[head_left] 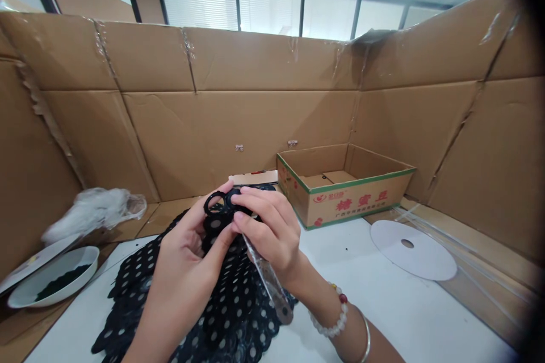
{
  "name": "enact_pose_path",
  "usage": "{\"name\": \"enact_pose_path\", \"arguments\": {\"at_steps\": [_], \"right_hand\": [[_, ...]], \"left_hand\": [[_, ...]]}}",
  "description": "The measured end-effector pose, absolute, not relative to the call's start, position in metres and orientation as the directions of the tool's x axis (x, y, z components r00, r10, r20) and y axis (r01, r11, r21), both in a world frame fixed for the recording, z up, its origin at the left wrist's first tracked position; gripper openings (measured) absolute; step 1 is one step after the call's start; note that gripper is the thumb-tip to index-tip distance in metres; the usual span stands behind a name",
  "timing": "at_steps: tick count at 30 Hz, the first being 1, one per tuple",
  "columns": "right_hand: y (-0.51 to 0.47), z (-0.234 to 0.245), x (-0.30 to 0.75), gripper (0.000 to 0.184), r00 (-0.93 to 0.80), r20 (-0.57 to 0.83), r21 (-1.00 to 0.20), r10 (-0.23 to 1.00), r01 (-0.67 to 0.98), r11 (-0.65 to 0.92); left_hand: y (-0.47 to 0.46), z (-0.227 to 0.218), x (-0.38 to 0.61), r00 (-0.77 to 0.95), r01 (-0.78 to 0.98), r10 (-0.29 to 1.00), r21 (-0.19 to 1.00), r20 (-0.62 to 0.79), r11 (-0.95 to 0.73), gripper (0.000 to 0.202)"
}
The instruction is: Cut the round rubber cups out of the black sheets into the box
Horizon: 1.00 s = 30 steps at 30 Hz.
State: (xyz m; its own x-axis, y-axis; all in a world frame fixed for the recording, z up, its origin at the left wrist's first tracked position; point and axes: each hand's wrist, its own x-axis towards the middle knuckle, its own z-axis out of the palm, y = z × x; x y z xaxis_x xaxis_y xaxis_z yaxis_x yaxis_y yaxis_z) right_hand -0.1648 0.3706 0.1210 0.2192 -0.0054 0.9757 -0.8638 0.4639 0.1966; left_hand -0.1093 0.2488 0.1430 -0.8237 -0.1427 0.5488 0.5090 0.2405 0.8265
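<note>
Head view: my left hand point(183, 278) and right hand point(268, 232) pinch a black ring point(215, 202); the perforated black sheet point(230, 309) lies beneath both.

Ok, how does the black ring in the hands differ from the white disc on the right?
The black ring is held up between the left hand and right hand, while the white disc lies flat on the white surface. The ring's hole fills most of it; the disc's hole is small. Both are round with a central hole.
</note>
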Motion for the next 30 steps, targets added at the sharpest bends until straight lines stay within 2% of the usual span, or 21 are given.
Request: {"name": "enact_pose_path", "arguments": {"at_steps": [2,4,8,11,12,14,16,17,20,24,26,27,28,30], "right_hand": [[0.371,0.119,-0.166,0.012,0.209,0.978,0.185,0.009,-0.883,0.43],[0.369,0.117,-0.165,0.014,0.14,0.99,0.118,0.031,-0.92,0.373],[0.376,0.126,-0.156,0.016,-0.178,0.975,-0.202,0.13,-0.959,0.2],[0.406,0.142,-0.159,0.012,-0.337,0.884,-0.393,0.325,-0.912,0.121],[0.42,0.146,-0.165,0.01,-0.324,0.849,-0.412,0.418,-0.901,0.139],[0.454,0.146,-0.188,0.01,-0.179,0.788,-0.393,0.589,-0.883,0.257],[0.484,0.136,-0.219,0.017,-0.1,0.735,-0.492,0.671,-0.759,0.426],[0.495,0.129,-0.237,0.022,-0.211,0.757,-0.581,0.619,-0.652,0.488],[0.51,0.106,-0.277,0.025,-0.427,0.74,-0.666,0.519,-0.57,0.481],[0.491,0.109,-0.272,0.022,-0.49,0.725,-0.684,0.484,-0.597,0.419],[0.473,0.123,-0.245,0.023,-0.512,0.754,-0.649,0.411,-0.674,0.352],[0.463,0.131,-0.23,0.022,-0.526,0.779,-0.62,0.34,-0.727,0.295],[0.453,0.137,-0.215,0.019,-0.559,0.81,-0.582,0.18,-0.803,0.127],[0.432,0.145,-0.19,0.014,-0.523,0.848,-0.529,-0.083,-0.833,-0.16]], "left_hand": [[0.251,0.142,-0.108,-0.835,0.488,-0.136,0.832,0.533,0.262,0.043],[0.253,0.142,-0.108,-0.858,0.448,-0.133,0.85,0.496,0.278,0.047],[0.254,0.137,-0.11,-0.882,0.395,-0.122,0.856,0.455,0.333,0.052],[0.252,0.135,-0.113,-0.898,0.364,-0.108,0.857,0.427,0.365,0.052],[0.251,0.135,-0.114,-0.907,0.347,-0.109,0.869,0.407,0.354,0.052],[0.247,0.138,-0.118,-0.92,0.318,-0.137,0.903,0.368,0.29,0.046],[0.244,0.142,-0.121,-0.922,0.308,-0.182,0.931,0.343,0.194,0.036],[0.243,0.143,-0.122,-0.922,0.305,-0.201,0.941,0.33,0.147,0.033],[0.24,0.146,-0.127,-0.944,0.275,-0.19,0.962,0.268,-0.006,0.032],[0.24,0.146,-0.132,-0.974,0.204,-0.131,0.966,0.184,-0.157,0.025],[0.242,0.146,-0.133,-0.976,0.195,-0.136,0.964,0.172,-0.18,0.024],[0.243,0.147,-0.132,-0.976,0.189,-0.141,0.963,0.164,-0.19,0.025],[0.245,0.147,-0.132,-0.978,0.184,-0.14,0.962,0.158,-0.204,0.027],[0.247,0.148,-0.132,-0.984,0.158,-0.117,0.958,0.133,-0.24,0.035]]}}
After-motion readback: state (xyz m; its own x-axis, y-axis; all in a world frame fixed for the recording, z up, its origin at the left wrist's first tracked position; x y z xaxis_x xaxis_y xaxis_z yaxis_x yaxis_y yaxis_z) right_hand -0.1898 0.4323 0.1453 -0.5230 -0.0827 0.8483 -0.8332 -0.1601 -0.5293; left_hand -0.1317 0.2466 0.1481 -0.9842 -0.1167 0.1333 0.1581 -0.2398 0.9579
